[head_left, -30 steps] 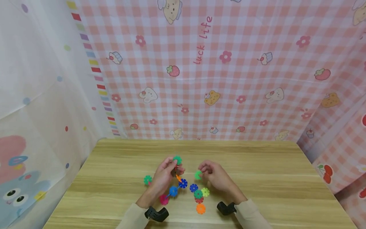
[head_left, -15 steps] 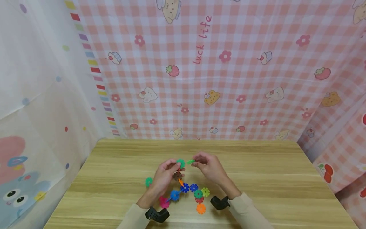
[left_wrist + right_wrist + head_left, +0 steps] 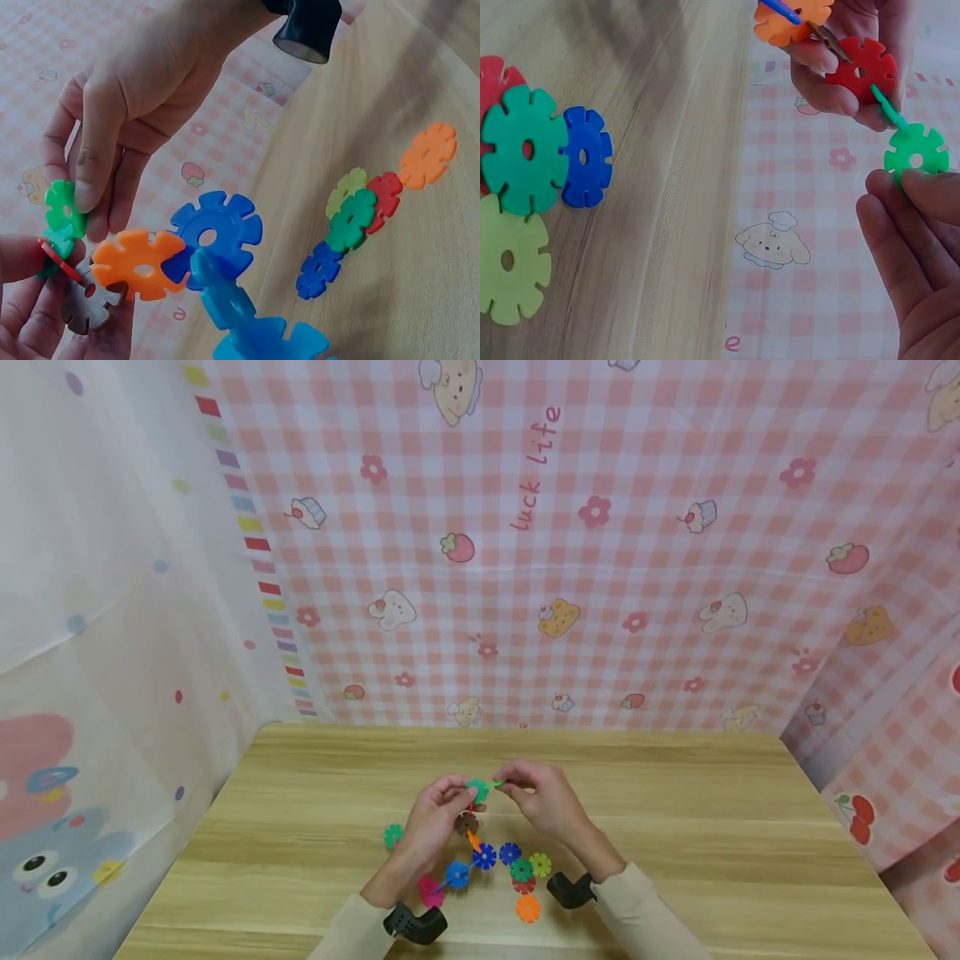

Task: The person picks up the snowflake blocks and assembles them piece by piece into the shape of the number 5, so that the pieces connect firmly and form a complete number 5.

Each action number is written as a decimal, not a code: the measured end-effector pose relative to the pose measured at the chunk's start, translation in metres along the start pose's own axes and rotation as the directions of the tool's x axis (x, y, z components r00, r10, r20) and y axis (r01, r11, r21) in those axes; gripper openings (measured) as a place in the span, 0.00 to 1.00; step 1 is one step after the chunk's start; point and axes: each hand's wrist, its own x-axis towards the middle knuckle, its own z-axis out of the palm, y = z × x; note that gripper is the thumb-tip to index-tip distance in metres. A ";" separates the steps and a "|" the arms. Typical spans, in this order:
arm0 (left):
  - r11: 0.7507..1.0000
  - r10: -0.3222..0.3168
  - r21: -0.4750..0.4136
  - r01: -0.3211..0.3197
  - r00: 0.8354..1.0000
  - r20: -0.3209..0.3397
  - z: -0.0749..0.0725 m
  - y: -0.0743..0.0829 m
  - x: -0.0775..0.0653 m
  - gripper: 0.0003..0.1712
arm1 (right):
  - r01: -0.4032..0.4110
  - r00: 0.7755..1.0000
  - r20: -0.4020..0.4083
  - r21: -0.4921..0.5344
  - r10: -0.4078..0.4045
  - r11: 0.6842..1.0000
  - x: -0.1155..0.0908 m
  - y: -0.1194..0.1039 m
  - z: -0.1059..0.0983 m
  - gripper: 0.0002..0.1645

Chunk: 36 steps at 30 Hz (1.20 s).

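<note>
My left hand (image 3: 431, 817) pinches the upper end of a chain of notched plastic discs, at a teal-green disc (image 3: 477, 791) and a red disc (image 3: 862, 70). Down from there run a brown disc (image 3: 90, 298), an orange disc (image 3: 137, 264), a dark blue disc (image 3: 225, 232), light blue discs (image 3: 274, 341) and a pink disc (image 3: 431, 892). Between thumb and fingers, my right hand (image 3: 546, 802) pinches a bright green disc (image 3: 922, 146). Its edge meets the teal-green disc's edge, the two lying crosswise. A green disc (image 3: 393, 836) shows left of my left wrist.
Loose discs lie on the wooden table (image 3: 675, 827) between my forearms: blue (image 3: 510, 853), green (image 3: 521, 870), yellow-green (image 3: 540, 865), red (image 3: 524, 887) and orange (image 3: 528, 908), some overlapping. A checked pink cloth (image 3: 645, 677) hangs behind the table's far edge.
My right hand has moved left and up with the bright green disc, bringing it against the teal-green disc. My left hand has shifted the chain's upper end slightly right.
</note>
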 end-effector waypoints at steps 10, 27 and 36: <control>1.000 0.011 -0.012 -0.011 1.000 -0.003 0.002 0.003 -0.003 0.07 | 0.084 0.996 -0.009 -0.070 -0.085 0.994 0.002 0.000 -0.001 0.10; 0.999 0.013 0.029 -0.014 1.000 0.023 0.000 0.005 -0.007 0.08 | 0.251 0.967 0.053 -0.075 -0.248 0.965 0.004 0.003 -0.008 0.09; 1.000 0.012 0.012 -0.012 1.000 0.007 0.002 0.008 -0.008 0.08 | 0.268 0.962 0.075 -0.074 -0.263 0.961 0.003 -0.001 -0.006 0.09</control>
